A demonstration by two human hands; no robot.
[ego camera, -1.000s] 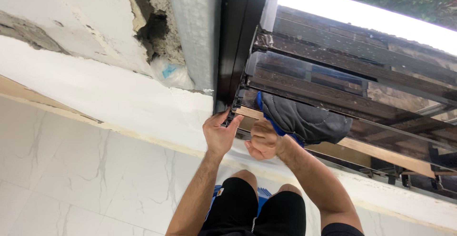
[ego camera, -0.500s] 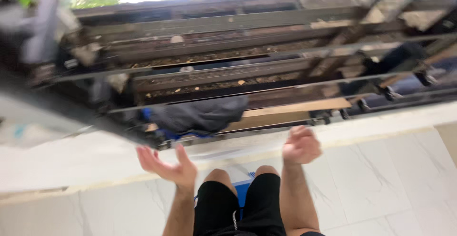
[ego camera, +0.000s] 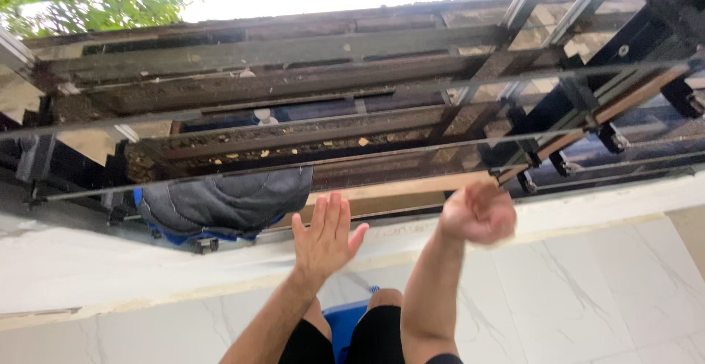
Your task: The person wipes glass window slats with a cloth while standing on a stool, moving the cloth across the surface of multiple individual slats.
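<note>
The dark window track frame [ego camera: 352,125] runs left to right, its 2 rails level. A grey cloth [ego camera: 224,202] (blue edged) drapes over the near rail. The left hand [ego camera: 323,239] is released, fingers spread beside the cloth; the right hand [ego camera: 477,213] is clenched, empty.

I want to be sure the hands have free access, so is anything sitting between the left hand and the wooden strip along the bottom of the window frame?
Nothing visible blocks it. The left hand is open, just in front of the wooden strip, with no object between. The grey cushion hangs off to its left, and the right hand, blurred and curled, is further right.
</note>
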